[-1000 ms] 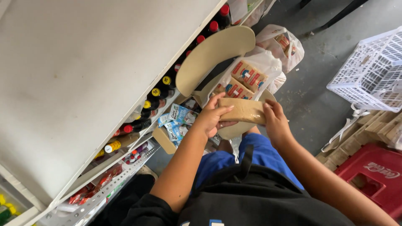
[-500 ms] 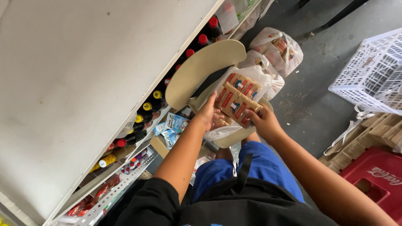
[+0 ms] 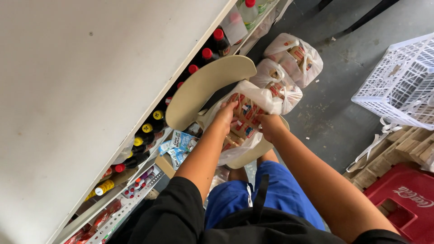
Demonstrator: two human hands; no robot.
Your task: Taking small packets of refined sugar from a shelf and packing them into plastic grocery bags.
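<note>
A white plastic bag (image 3: 267, 98) lies on the seat of a beige plastic chair (image 3: 203, 90) in front of me. It is full of orange and red packets (image 3: 246, 114). My left hand (image 3: 226, 115) grips the bag's left rim, fingers against the packets. At the bag's right side, my right hand (image 3: 270, 125) holds the plastic, fingers curled. Both forearms reach forward over my blue shorts.
Two more tied bags (image 3: 294, 55) of similar packets sit on the grey floor beyond the chair. A white shelf unit (image 3: 90, 68) on the left holds dark bottles (image 3: 149, 131) and blue-white packets (image 3: 178, 144). A white crate (image 3: 402, 86), wooden pallet (image 3: 407, 144) and red crate (image 3: 407, 199) stand at right.
One second ago both hands held a flat brown pack above the bag. It went down into the bag, and my hands now grip the bag's sides.
</note>
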